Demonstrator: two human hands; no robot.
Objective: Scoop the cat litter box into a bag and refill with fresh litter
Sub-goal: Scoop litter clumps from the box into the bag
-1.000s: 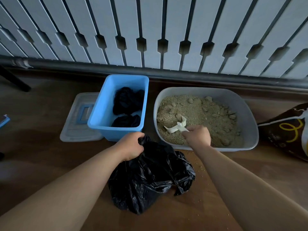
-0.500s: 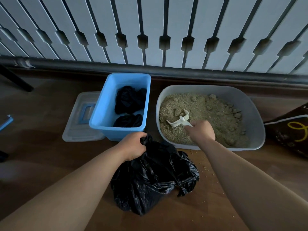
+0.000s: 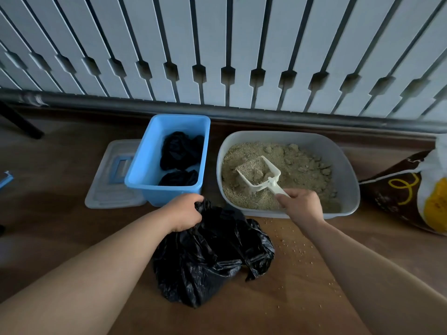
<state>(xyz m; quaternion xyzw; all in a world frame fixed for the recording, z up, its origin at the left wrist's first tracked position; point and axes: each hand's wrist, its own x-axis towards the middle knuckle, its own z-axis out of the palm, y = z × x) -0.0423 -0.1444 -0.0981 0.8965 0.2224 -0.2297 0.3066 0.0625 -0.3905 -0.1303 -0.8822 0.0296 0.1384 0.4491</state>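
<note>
Wooden floor (image 3: 302, 298), litter box (image 3: 348, 170) sitting at 1 o'clock. Right hand (image 3: 302, 205) is pinching the scoop (image 3: 260, 174) by its handle, loaded (clumps aboard) over the litter. Left hand (image 3: 185, 211) is gripping the black bag (image 3: 212, 262) at 6 o'clock. Scooping step; next is calling for a level carry bagward.

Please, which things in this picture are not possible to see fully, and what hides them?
Head view:
- Black bag: the left hand grips its crumpled mouth; contents hidden.
- Scoop: handle end hidden inside the right hand.
- Litter sack: cut off by the right edge; print unreadable.
- Blue bin: black bundles inside, too dark to identify.
</note>
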